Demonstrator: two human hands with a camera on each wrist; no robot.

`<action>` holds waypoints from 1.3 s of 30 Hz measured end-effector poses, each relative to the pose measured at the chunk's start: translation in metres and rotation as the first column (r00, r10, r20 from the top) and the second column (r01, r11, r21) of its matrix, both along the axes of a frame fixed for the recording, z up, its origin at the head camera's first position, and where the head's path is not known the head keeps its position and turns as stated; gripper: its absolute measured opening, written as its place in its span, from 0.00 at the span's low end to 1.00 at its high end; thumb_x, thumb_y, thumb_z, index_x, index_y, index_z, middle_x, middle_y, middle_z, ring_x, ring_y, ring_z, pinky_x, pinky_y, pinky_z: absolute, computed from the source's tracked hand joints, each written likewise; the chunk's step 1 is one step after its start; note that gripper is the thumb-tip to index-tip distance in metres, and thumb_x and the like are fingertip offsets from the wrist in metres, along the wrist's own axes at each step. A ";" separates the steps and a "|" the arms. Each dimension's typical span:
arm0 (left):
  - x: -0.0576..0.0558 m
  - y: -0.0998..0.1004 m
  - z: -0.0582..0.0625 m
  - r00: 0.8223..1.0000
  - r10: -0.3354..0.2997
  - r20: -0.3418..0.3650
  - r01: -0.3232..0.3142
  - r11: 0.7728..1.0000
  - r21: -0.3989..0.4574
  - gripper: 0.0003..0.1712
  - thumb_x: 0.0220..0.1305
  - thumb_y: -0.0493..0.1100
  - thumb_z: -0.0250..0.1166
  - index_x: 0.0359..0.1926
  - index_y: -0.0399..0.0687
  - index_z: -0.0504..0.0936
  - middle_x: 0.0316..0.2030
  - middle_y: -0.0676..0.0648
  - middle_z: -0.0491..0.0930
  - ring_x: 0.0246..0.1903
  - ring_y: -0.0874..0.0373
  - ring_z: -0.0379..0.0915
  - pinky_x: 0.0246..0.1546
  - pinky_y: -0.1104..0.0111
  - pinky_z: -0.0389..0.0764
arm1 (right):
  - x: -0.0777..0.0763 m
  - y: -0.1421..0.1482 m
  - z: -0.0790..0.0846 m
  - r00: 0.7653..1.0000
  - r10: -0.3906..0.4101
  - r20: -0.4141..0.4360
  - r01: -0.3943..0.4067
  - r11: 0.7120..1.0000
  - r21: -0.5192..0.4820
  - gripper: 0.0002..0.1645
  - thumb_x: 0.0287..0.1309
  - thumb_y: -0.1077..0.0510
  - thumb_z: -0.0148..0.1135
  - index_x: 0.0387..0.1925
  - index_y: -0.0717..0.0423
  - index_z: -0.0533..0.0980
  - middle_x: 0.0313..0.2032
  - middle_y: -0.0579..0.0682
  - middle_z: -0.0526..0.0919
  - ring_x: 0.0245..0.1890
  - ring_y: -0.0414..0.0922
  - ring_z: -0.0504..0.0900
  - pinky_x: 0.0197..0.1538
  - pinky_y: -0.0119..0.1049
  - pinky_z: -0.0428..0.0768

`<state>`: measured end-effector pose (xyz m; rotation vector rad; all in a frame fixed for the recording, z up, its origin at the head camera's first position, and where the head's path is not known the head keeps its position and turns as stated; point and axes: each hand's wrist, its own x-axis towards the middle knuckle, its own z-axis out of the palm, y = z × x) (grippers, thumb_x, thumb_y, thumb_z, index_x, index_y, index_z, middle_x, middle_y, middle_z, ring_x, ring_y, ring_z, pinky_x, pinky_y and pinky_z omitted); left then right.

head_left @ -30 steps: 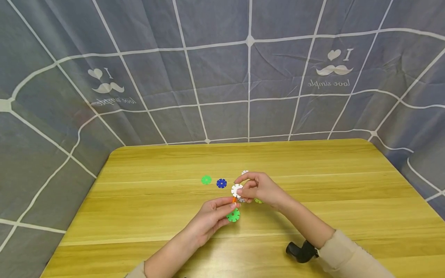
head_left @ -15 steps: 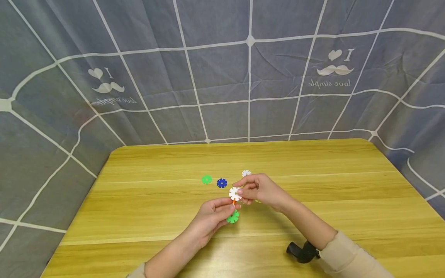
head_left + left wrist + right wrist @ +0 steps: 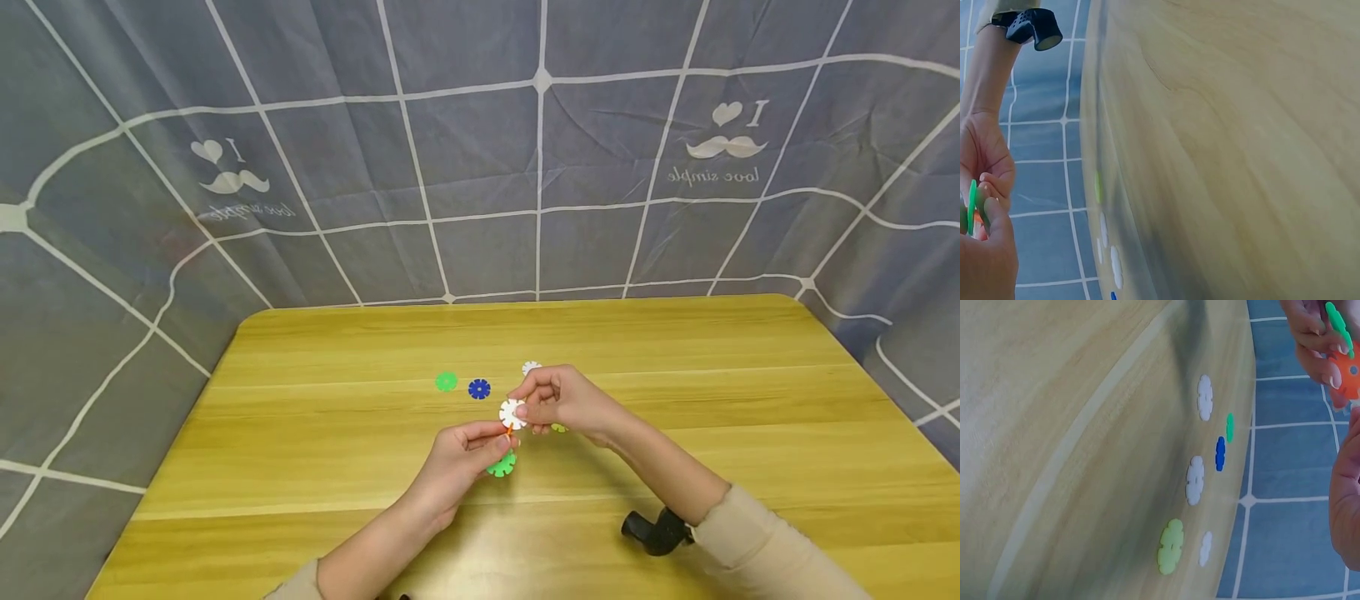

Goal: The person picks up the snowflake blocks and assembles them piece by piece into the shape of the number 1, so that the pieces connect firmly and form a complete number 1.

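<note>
My left hand [image 3: 459, 458] grips an orange notched disc [image 3: 1347, 369] joined to a green notched disc [image 3: 501, 467]. Only a thin orange edge shows in the head view; the right wrist view shows its face, with the green one standing crosswise to it. Between thumb and fingers, my right hand [image 3: 573, 404] pinches a white notched disc [image 3: 511, 414], its lower rim right at the orange disc's edge. Both hands meet above the table. The left wrist view shows the green disc edge-on beside the left thumb, the white one mostly hidden there.
On the wooden table [image 3: 337, 433] lie another green disc [image 3: 446, 381], a blue disc [image 3: 479, 388], a yellow-green disc [image 3: 1170, 547] and several white discs [image 3: 1195, 480]. A black device [image 3: 656, 532] sits at my right wrist. A grey curtain [image 3: 480, 167] hangs behind the table.
The white disc dips toward the orange disc, then shifts slightly right and up with my right hand. The left hand keeps its grip. The head view tilts a little.
</note>
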<state>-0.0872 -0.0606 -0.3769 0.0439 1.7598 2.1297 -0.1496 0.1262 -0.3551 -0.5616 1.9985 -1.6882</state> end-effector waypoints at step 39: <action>-0.001 0.003 0.007 0.995 -0.010 0.102 -0.005 0.990 0.143 0.24 0.62 0.35 0.61 0.56 0.26 0.68 0.42 0.41 0.81 0.37 0.61 0.79 0.40 0.74 0.79 | 0.009 0.009 -0.005 0.996 0.035 0.084 -0.026 0.995 -0.098 0.21 0.58 0.72 0.54 0.53 0.77 0.68 0.28 0.49 0.80 0.25 0.39 0.77 0.33 0.30 0.78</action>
